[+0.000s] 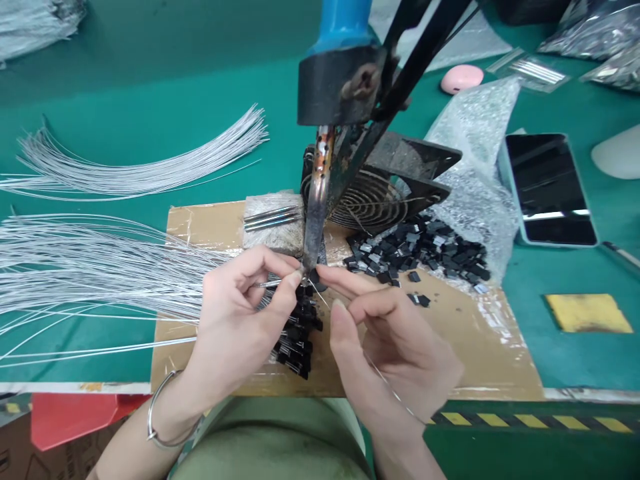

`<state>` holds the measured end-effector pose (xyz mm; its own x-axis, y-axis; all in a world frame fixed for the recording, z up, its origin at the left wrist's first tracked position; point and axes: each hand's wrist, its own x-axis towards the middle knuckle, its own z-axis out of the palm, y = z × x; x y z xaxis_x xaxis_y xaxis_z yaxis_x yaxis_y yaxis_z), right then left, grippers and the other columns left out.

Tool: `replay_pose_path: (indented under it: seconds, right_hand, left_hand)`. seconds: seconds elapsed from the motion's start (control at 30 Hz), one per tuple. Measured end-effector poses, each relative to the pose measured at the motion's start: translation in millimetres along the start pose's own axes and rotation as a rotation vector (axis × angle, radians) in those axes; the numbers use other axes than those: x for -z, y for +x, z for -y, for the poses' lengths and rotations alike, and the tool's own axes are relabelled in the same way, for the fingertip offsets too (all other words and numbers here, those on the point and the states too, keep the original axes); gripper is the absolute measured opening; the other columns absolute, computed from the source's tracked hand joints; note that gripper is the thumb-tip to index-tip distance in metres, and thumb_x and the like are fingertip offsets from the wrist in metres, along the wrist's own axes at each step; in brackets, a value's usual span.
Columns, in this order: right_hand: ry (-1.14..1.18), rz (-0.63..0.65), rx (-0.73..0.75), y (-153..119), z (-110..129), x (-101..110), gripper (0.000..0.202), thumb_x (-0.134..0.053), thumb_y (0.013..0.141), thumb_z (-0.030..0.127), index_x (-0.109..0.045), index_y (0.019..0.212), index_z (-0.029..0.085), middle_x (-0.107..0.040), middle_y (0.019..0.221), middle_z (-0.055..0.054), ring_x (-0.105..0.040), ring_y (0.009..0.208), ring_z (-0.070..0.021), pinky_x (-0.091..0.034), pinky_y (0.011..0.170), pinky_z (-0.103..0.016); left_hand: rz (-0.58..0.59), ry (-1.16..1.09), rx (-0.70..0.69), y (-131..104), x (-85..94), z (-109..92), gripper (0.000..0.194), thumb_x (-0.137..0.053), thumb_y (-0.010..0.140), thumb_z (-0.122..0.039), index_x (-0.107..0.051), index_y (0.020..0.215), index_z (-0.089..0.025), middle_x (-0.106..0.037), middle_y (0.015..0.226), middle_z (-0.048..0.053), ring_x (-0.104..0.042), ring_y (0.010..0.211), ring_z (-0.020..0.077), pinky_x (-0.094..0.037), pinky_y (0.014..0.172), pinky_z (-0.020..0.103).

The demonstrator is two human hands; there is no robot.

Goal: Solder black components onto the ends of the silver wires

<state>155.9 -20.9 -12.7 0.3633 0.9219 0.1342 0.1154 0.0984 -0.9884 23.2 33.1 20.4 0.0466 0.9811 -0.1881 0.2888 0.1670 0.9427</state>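
A soldering iron [316, 213] with a blue handle is held tip-down above the bench. Just left of its tip, my left hand [243, 317] pinches the end of a grey wire [267, 284] between thumb and forefinger; the exact joint is hidden by the fingertips. My right hand [400, 347] grips a thin strand of solder wire [320, 295], whose end reaches the iron's tip. Below the tip lie wires ending in black connectors [299, 340]. Their grey wire bundle [100, 267] stretches away to the left, partly behind my left hand.
Cardboard [475, 347] covers the front of the green bench. Behind the iron stands a fan [375, 197], beside loose black pieces [420, 250] and bubble wrap [475, 147]. A phone [550, 190] and yellow sponge [589, 313] lie right. Another wire bundle [150, 175] lies back left.
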Motion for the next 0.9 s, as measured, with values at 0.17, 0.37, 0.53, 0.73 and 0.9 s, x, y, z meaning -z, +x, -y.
replay_pose_path:
  seconds: [0.17,0.37,0.53,0.73,0.9]
  right_hand:
    - [-0.005,-0.004,0.028,-0.1,-1.2,-1.5,0.018,-0.07,0.092,0.013,-0.061,0.082,0.024,-0.083,0.118,-0.007,-0.081,0.111,-0.0246,-0.063,0.106,-0.04]
    - [-0.011,-0.012,0.025,0.1,-0.4,-2.6,0.016,-0.068,0.094,0.015,-0.062,0.083,0.024,-0.083,0.117,-0.007,-0.081,0.109,-0.0252,-0.063,0.106,-0.041]
    - [-0.03,0.0,0.004,-0.1,0.7,-1.5,0.016,-0.068,0.094,0.015,-0.061,0.082,0.024,-0.083,0.118,-0.009,-0.081,0.11,-0.0257,-0.064,0.103,-0.041]
    - [-0.032,-0.004,0.009,-0.7,-0.3,-1.0,0.017,-0.069,0.094,0.015,-0.06,0.083,0.024,-0.083,0.118,-0.009,-0.081,0.109,-0.0247,-0.064,0.103,-0.04]
    - [-0.035,-0.013,0.024,-1.1,-1.4,-2.2,0.017,-0.068,0.094,0.015,-0.06,0.083,0.024,-0.083,0.116,-0.008,-0.081,0.108,-0.0234,-0.065,0.1,-0.037]
  left_hand:
    - [0.001,0.013,-0.001,-0.1,0.2,0.5,0.012,-0.074,0.09,-0.016,-0.07,0.078,-0.019,-0.079,0.088,0.002,-0.062,0.068,0.012,-0.037,0.053,0.024]
    - [-0.004,0.007,-0.001,-0.3,1.3,-0.8,0.013,-0.074,0.089,-0.017,-0.07,0.077,-0.019,-0.08,0.088,0.003,-0.064,0.068,0.013,-0.04,0.054,0.024]
    - [-0.007,0.018,0.01,1.1,-0.5,-0.4,0.012,-0.074,0.087,-0.016,-0.07,0.076,-0.019,-0.08,0.086,0.003,-0.064,0.068,0.0134,-0.04,0.054,0.025]
    - [-0.004,0.018,0.008,0.7,0.1,-1.3,0.012,-0.075,0.087,-0.016,-0.07,0.077,-0.019,-0.081,0.087,0.002,-0.065,0.068,0.013,-0.04,0.054,0.024]
    - [0.003,0.022,0.006,-1.4,1.4,-2.3,0.013,-0.074,0.089,-0.017,-0.069,0.077,-0.02,-0.08,0.086,0.002,-0.066,0.069,0.0131,-0.04,0.053,0.023]
